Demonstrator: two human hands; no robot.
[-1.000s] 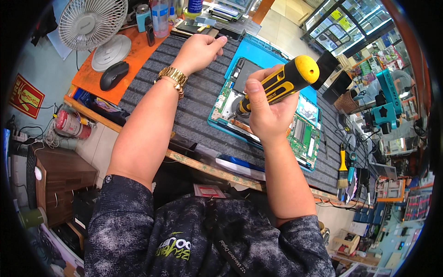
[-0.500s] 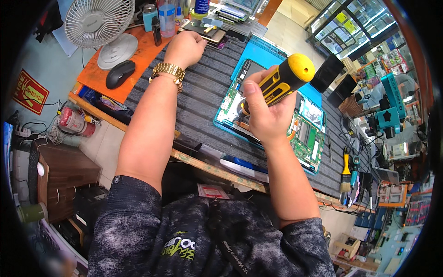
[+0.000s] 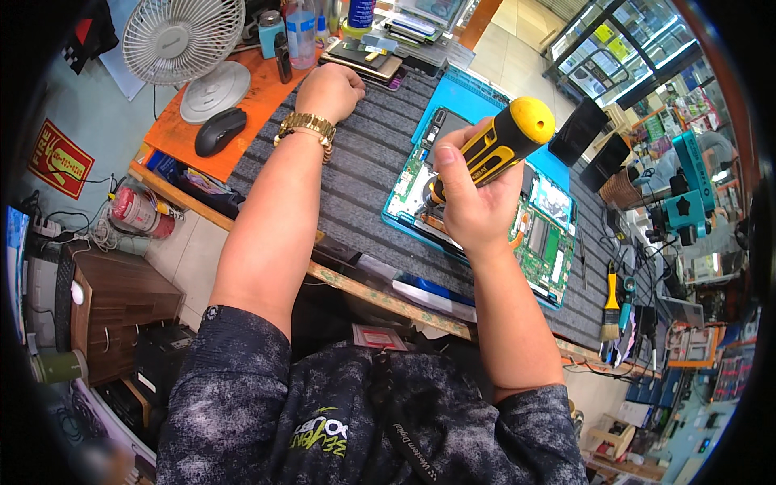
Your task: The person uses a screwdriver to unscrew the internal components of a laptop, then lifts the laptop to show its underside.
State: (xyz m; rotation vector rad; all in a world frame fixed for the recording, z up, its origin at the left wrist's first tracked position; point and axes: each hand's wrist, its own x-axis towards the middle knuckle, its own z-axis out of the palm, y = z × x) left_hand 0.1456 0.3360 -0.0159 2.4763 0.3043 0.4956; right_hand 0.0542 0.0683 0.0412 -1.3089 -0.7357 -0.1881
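A thick yellow-and-black screwdriver [image 3: 508,139] is wrapped in the fingers of my right hand [image 3: 478,202]. Its handle end points up and to the right, and the lower end slants toward the opened laptop [image 3: 558,257]; my hand hides part of both. Green circuit boards and a black part show inside the laptop's blue-edged shell. My left hand [image 3: 330,90] rests on the ribbed grey mat [image 3: 356,182], fingers curled down, close to a stack of phones [image 3: 365,61]. Whatever those fingertips hold, if anything, is hidden.
A blue work mat [image 3: 462,95] lies beyond the laptop. At the left are a black mouse [image 3: 220,132] and a white fan [image 3: 179,44]; bottles [image 3: 301,36] stand behind my left hand. A brush [image 3: 610,303] and cables lie at the right edge.
My left hand has drawn slightly back from the phone stack, its fingers more curled. My right hand keeps its grip on the screwdriver; the whole view has shifted slightly.
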